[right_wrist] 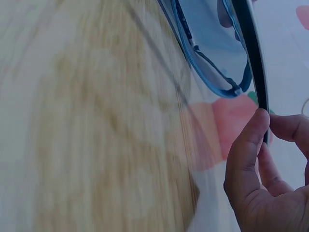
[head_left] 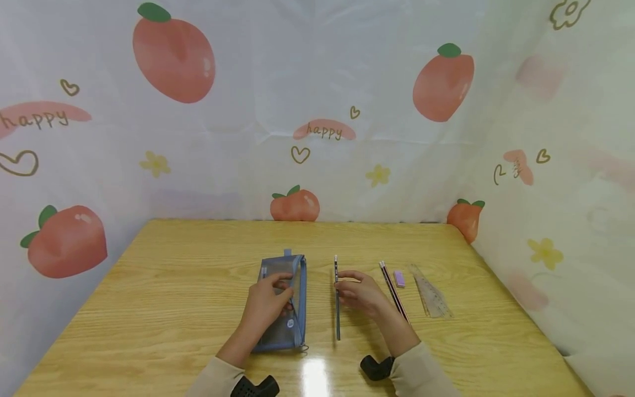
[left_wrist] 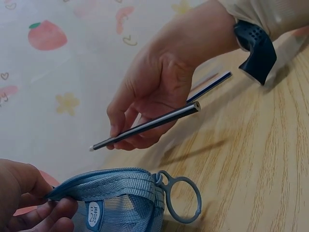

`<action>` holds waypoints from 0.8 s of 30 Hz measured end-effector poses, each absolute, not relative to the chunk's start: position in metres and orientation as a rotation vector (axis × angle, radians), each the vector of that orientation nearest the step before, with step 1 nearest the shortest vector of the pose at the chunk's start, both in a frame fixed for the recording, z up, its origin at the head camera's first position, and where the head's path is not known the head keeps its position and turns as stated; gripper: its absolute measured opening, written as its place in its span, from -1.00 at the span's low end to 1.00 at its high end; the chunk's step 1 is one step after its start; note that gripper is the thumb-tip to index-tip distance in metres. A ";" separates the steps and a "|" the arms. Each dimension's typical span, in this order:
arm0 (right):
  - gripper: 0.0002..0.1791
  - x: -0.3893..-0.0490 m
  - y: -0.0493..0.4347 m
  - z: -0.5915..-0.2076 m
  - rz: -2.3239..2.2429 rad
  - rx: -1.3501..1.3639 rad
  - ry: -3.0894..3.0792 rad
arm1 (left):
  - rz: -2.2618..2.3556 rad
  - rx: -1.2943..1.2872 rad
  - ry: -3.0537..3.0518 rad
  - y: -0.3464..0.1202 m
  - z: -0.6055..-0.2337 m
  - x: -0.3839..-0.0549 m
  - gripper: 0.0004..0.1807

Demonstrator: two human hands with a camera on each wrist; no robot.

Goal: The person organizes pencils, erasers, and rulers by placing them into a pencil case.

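Note:
A blue mesh pencil case (head_left: pixel 278 336) lies on the table with its zipped side gaping open. My left hand (head_left: pixel 268 300) pinches the edge of that opening, as the left wrist view also shows near the pencil case's fabric tag (left_wrist: pixel 94 215). To its right, my right hand (head_left: pixel 364 292) holds a dark striped pencil (head_left: pixel 338 314) between thumb and fingers. The pencil (left_wrist: pixel 154 123) is raised above the table, its white end pointing away from me. In the right wrist view the pencil (right_wrist: pixel 256 58) passes in front of the open pencil case (right_wrist: pixel 212 89).
Right of my right hand lie more pencils (head_left: pixel 392 284), a purple eraser (head_left: pixel 399 278) and clear rulers (head_left: pixel 431 295). A ring (left_wrist: pixel 186 200) hangs from the pencil case's zip end. The wooden table (head_left: pixel 173 286) meets a printed curtain (head_left: pixel 238 154) at the back and right.

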State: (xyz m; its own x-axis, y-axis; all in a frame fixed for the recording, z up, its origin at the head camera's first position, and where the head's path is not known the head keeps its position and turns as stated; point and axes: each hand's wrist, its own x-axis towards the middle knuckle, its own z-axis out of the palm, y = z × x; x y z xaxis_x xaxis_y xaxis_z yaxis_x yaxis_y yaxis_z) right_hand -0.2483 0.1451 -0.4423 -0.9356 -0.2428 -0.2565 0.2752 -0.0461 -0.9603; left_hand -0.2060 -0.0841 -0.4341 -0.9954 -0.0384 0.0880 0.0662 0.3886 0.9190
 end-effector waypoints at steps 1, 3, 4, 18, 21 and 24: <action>-0.49 -0.248 0.144 -0.442 -2.045 0.035 1.883 | -1.687 -0.027 -2.538 -0.084 -0.434 -0.206 -0.63; -0.49 -0.247 0.141 -0.442 -2.041 0.024 1.882 | -1.691 -0.025 -2.539 -0.084 -0.433 -0.206 -0.63; -0.49 -0.247 0.140 -0.441 -2.037 0.018 1.884 | -1.692 -0.023 -2.539 -0.084 -0.433 -0.206 -0.63; -0.52 -0.247 0.115 -0.441 -2.016 -0.040 1.851 | -1.700 -0.015 -2.534 -0.084 -0.433 -0.208 -0.64; -0.51 -0.246 0.110 -0.441 -2.011 -0.046 1.845 | -1.705 -0.010 -2.536 -0.083 -0.433 -0.208 -0.64; -0.51 -0.245 0.106 -0.442 -2.013 -0.044 1.845 | -1.706 -0.005 -2.537 -0.083 -0.434 -0.208 -0.65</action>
